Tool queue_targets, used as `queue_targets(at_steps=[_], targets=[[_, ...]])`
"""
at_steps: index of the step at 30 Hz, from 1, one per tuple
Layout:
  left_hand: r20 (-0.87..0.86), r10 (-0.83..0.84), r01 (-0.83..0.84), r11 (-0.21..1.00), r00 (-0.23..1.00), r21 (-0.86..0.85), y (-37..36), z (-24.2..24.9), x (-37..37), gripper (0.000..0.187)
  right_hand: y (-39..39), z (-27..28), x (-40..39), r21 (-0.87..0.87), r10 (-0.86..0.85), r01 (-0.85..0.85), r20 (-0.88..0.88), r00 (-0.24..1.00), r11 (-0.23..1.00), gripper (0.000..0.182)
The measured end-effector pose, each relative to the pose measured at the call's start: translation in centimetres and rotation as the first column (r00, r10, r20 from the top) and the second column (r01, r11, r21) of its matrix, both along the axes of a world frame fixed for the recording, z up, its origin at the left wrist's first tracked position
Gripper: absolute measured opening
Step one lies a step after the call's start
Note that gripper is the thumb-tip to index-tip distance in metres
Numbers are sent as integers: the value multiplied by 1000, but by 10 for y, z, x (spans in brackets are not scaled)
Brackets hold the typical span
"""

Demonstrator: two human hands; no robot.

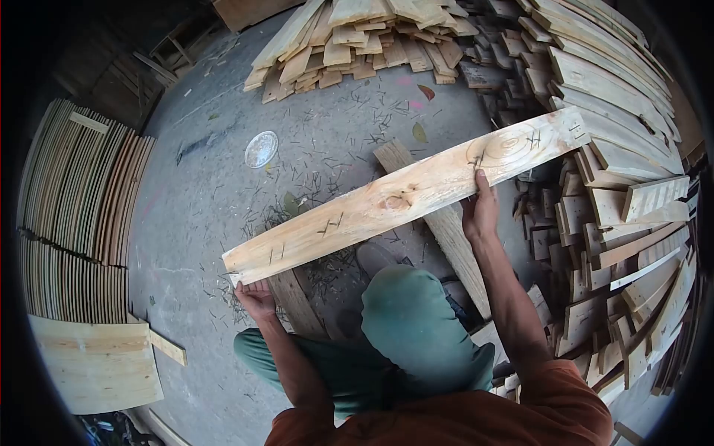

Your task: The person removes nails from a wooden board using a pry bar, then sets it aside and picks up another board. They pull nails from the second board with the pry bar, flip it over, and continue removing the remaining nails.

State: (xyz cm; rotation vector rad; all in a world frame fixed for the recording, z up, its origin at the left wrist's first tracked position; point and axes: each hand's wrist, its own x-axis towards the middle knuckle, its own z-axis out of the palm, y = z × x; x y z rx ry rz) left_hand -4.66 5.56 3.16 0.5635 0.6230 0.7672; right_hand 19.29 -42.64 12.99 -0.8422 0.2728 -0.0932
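A long pale board (416,193) with knots and dark marks spans the middle of the view, its right end tilted away from me. At its lower left end, my left hand (255,299) grips the near corner, thumb on the edge and fingers beneath. Further right, my right hand (482,209) holds the near edge, thumb on top and the other fingers mostly hidden under the wood. Below the board lie two rough wooden beams, a left one (297,306) and a right one (460,253), both partly covered by it.
Boards are heaped at the top (357,44) and piled high along the right side (617,149). Upright slats (71,201) line the left, above a wide panel (97,364). A round white lid-like disc (261,149), scattered nails and leaves lie on the grey floor (186,215).
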Motion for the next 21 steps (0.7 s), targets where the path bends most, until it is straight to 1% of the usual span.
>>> queue_targets(at_steps=[1,2,3,4,5,6,7,8,9,10,11,12,13,14,15,17,19,20,21], targets=[[16,177,-176,982,984,-63,10,2,-9,44,23,-1,-8,50,59,-59,4,998,997,42],[15,186,-185,981,982,-58,19,-1,-18,44,45,0,-15,73,108,-108,0,994,991,40],[-37,228,-228,973,973,-18,27,-9,-31,46,63,-1,-21,96,156,-154,-9,988,983,39],[-93,269,-268,963,959,27,30,-7,-42,47,78,-14,-21,31,156,-155,-39,987,987,40],[-105,275,-273,962,956,34,34,-6,-47,47,83,-27,-21,37,161,-160,-51,986,986,40],[-502,281,-254,959,818,122,28,0,-45,50,80,-43,-19,-179,340,-367,-163,926,913,39],[-807,267,-208,961,527,182,22,1,-50,53,74,-59,-17,-363,477,-564,-306,824,742,39],[-653,374,-124,910,659,396,75,-83,-82,58,63,-78,-24,-487,512,-614,-342,788,621,41],[-753,531,-199,846,388,494,40,-53,-64,65,48,-85,-36,-620,534,-658,-414,737,428,40],[-729,606,-60,781,317,622,25,-42,-60,74,32,-91,-49,-715,543,-668,-484,686,206,40],[-712,645,62,727,278,684,12,-31,-47,81,12,-114,-66,-889,574,-447,-418,704,-98,41],[-614,702,272,551,360,789,-1,-25,-38,81,-13,-148,-90,-942,636,-191,-328,698,-276,39],[-545,698,379,399,465,835,-12,-25,-24,83,-56,-242,-123,-929,676,-352,-188,713,113,36],[-617,587,521,352,524,777,-36,-1,-7,86,-42,-208,-126,-927,696,-365,-201,689,93,36],[-667,523,641,267,531,720,-48,-1,7,92,-44,-213,-130,-920,702,-381,-212,680,91,36],[-657,402,725,-25,638,688,-70,-7,32,102,-45,-226,-134,-909,698,-405,-226,680,99,36],[-695,378,791,-271,611,548,-89,-15,46,112,-51,-230,-140,-898,689,-426,-241,683,108,36],[-704,377,798,-258,602,544,-94,-21,48,112,-55,-232,-144,-892,687,-438,-250,682,110,36],[-710,403,816,-297,577,495,-97,-29,53,114,-58,-231,-143,-889,685,-444,-253,683,115,35]])
